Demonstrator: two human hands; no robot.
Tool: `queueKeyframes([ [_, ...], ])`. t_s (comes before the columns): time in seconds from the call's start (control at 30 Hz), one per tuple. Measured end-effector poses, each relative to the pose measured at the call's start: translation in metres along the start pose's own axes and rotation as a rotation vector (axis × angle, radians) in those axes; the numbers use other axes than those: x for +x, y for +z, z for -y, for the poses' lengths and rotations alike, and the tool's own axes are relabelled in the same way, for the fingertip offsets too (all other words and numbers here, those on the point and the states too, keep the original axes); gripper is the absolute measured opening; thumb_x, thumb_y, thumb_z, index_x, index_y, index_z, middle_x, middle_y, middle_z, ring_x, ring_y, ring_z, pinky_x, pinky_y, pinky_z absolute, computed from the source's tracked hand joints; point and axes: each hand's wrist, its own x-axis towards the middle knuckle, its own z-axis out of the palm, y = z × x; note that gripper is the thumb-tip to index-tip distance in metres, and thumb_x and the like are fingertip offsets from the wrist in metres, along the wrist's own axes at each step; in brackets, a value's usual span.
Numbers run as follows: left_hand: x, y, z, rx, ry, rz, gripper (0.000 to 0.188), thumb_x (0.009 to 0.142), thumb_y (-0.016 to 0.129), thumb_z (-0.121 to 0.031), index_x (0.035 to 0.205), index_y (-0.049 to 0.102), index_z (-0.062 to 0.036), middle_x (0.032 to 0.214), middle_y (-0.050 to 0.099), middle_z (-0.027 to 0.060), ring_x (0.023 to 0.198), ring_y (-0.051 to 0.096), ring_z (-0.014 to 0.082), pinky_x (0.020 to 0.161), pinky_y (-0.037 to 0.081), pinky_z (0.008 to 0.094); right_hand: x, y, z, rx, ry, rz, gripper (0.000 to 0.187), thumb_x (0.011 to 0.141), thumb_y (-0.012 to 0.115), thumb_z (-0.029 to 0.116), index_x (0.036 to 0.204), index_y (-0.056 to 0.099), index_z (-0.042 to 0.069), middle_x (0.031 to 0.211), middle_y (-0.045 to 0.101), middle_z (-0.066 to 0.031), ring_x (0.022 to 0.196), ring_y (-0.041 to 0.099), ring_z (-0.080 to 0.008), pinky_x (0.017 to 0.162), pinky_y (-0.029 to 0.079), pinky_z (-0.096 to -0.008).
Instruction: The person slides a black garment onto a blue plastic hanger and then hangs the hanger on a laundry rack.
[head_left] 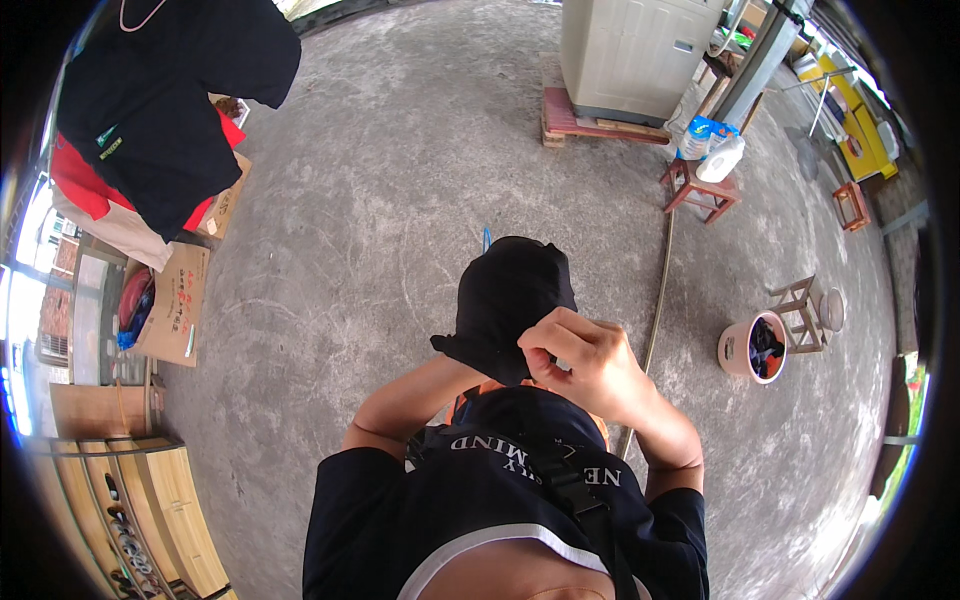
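Note:
A piece of black cloth (515,290), apparently a garment, hangs bunched up in front of my chest. My right hand (585,360) is closed at its near right edge, thumb and forefinger pinching the fabric. My left forearm reaches into the cloth from the left, and the fabric covers my left hand, so its fingers are hidden. Just beyond the cloth's far edge a small blue tip (487,240) sticks out; what it belongs to cannot be made out.
Black and red clothes (170,120) hang at the far left above cardboard boxes (182,305). A shoe cabinet (175,490) stands near left. A washing machine (640,55) rests on boards at the back. Rightward are a red stool (705,190) bearing a white bottle (722,160), and a pink bucket (736,350) holding clothes.

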Motion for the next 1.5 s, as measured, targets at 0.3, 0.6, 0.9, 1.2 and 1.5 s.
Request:
queueKeyframes([
  [0.3,-0.007,0.01,0.001,-0.158,-0.165,0.342,0.044,0.093,0.04,-0.012,0.137,0.036,-0.0079,0.143,0.033,0.0116,0.133,0.029,0.0198,0.11,0.016,0.0279,-0.003,0.002,0.0,-0.134,-0.153,0.061,0.03,0.059,0.071,0.004,0.088,0.061,0.004,0.08,0.059,-0.003,0.068,0.063,-0.0189,0.056,0.052,-0.0281],
  [0.6,-0.013,0.022,0.002,-0.451,-0.273,0.318,0.045,0.095,0.035,-0.012,0.14,0.033,-0.0084,0.145,0.03,0.0113,0.135,0.027,0.0194,0.111,0.014,0.0263,-0.002,0.006,0.006,-0.223,-0.162,0.055,0.026,0.061,0.07,0.004,0.085,0.059,0.005,0.076,0.054,-0.0017,0.064,0.06,-0.0167,0.053,0.05,-0.027],
  [0.9,0.0,-0.003,0.0,-0.331,0.285,-0.057,0.032,0.075,0.052,-0.013,0.104,0.041,-0.0062,0.111,0.04,0.0133,0.102,0.039,0.0244,0.084,0.027,0.0311,-0.028,-0.012,-0.01,0.303,0.224,-0.224,0.011,0.073,0.048,-0.007,0.074,0.051,0.003,0.067,0.056,-0.0034,0.058,0.055,-0.0139,0.054,0.043,-0.0238],
  [1.2,0.027,-0.037,-0.023,-0.4,0.647,0.093,0.026,0.053,0.069,-0.014,0.064,0.048,-0.0035,0.074,0.049,0.015,0.066,0.05,0.029,0.055,0.039,0.0354,-0.049,-0.005,-0.028,0.282,0.323,-0.422,0.011,0.085,0.055,0.0,0.075,0.053,0.001,0.067,0.055,-0.0069,0.057,0.057,-0.0185,0.055,0.045,-0.0272],
  [1.5,0.033,-0.082,-0.054,-0.303,0.769,0.109,0.032,0.052,0.07,-0.019,0.07,0.05,-0.002,0.074,0.047,0.0141,0.069,0.05,0.03,0.06,0.04,0.0362,-0.056,-0.015,-0.031,0.126,0.262,-0.495,0.012,0.074,0.07,0.0,0.082,0.061,0.002,0.077,0.061,-0.0072,0.071,0.06,-0.0203,0.064,0.048,-0.0288],
])
